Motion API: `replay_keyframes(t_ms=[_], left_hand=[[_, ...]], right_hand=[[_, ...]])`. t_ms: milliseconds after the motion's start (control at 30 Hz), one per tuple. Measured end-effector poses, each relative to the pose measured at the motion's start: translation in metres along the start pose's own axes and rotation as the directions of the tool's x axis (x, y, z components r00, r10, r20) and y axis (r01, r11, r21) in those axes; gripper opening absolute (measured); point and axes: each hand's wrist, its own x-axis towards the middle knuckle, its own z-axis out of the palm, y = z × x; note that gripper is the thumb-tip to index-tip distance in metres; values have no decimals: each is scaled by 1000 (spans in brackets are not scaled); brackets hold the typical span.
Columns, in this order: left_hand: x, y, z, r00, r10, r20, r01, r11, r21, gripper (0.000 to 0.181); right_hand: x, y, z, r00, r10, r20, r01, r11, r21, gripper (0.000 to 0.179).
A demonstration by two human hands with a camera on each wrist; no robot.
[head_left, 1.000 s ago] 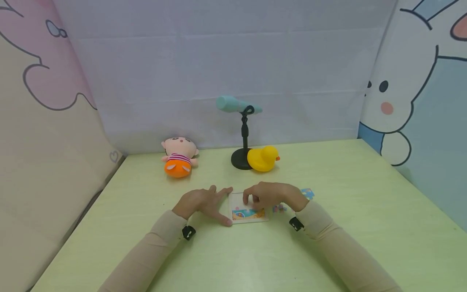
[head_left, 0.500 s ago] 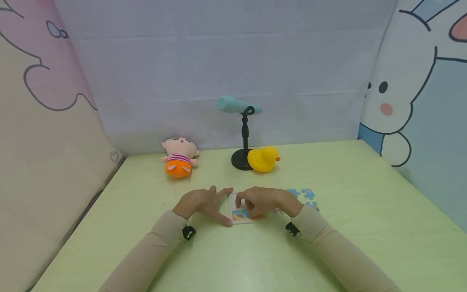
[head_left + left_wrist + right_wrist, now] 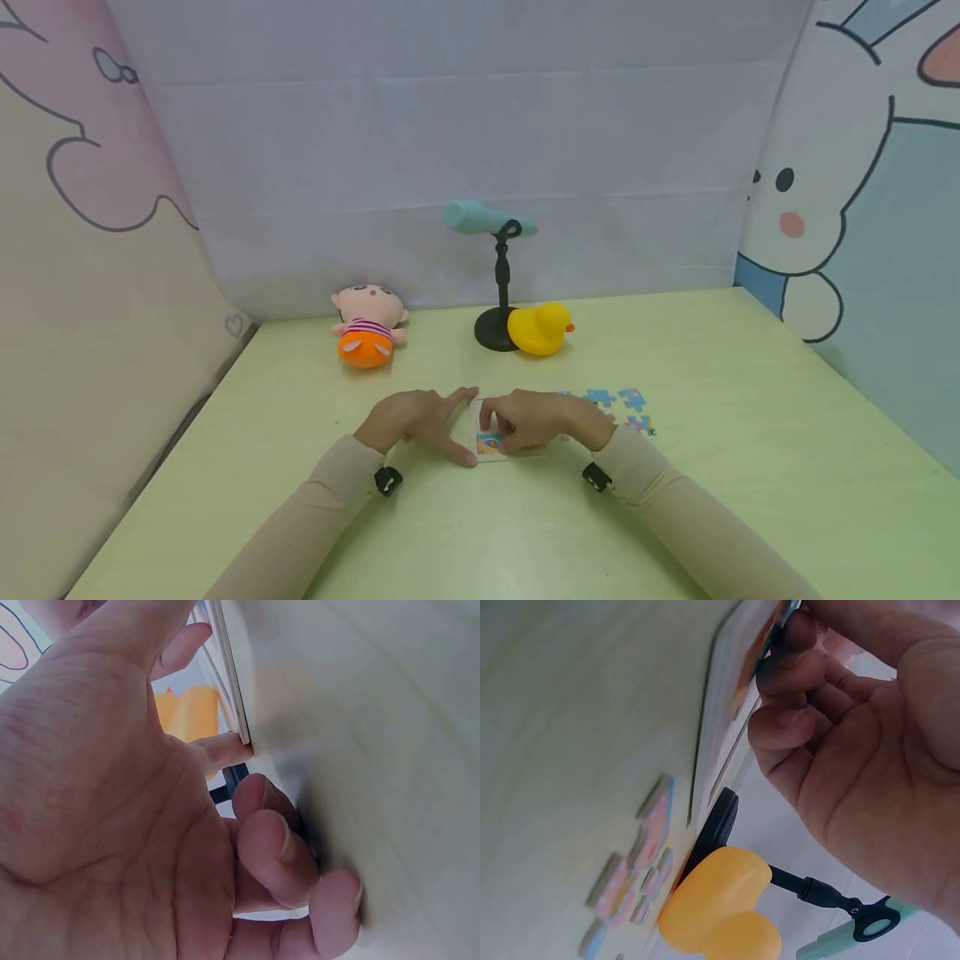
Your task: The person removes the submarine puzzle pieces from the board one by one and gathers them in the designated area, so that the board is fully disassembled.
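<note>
A shallow white-rimmed puzzle board (image 3: pixel 475 417) lies on the table with a colourful picture strip (image 3: pixel 490 444) along its near side. My left hand (image 3: pixel 420 418) is beside its left edge, thumb and index finger spread to the two left corners. In the left wrist view, a fingertip (image 3: pixel 238 748) touches the board's edge (image 3: pixel 232 682), and the other fingers rest near the tabletop. My right hand (image 3: pixel 536 419) is over the board with bent fingers, index finger and thumb close above the picture. Seen from the right wrist, curled fingers (image 3: pixel 787 727) meet the picture surface; I cannot tell whether they pinch a piece.
Loose blue and pink puzzle pieces (image 3: pixel 633 400) lie right of the board, partly behind the right wrist. Farther back are a yellow rubber duck (image 3: pixel 540 329), a mint-coloured microphone (image 3: pixel 480 217) on a black stand (image 3: pixel 503 279), and a plush doll (image 3: pixel 367 325). Printed panels surround the table.
My right hand has moved left across the board, mostly in the first half second, uncovering more loose pieces on the right. The left hand stays at the board's left edge.
</note>
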Motion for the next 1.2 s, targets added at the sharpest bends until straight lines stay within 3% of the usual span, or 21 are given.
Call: replay_keyframes(t_ms=[400, 567, 833, 1200], left_hand=[[3, 0, -1, 999, -34, 31, 34, 999, -2, 115], [2, 1, -1, 999, -29, 25, 29, 1000, 5, 115], [1, 0, 0, 1000, -19, 22, 18, 999, 27, 115], [0, 1, 2, 1000, -13, 13, 12, 999, 35, 114]], right_hand=[[-2, 2, 0, 1000, -5, 10, 5, 999, 50, 26], [-4, 1, -1, 1000, -22, 7, 21, 995, 93, 25], [-4, 5, -4, 999, -32, -19, 34, 989, 141, 6], [-9, 4, -10, 999, -51, 16, 48, 988, 149, 9]])
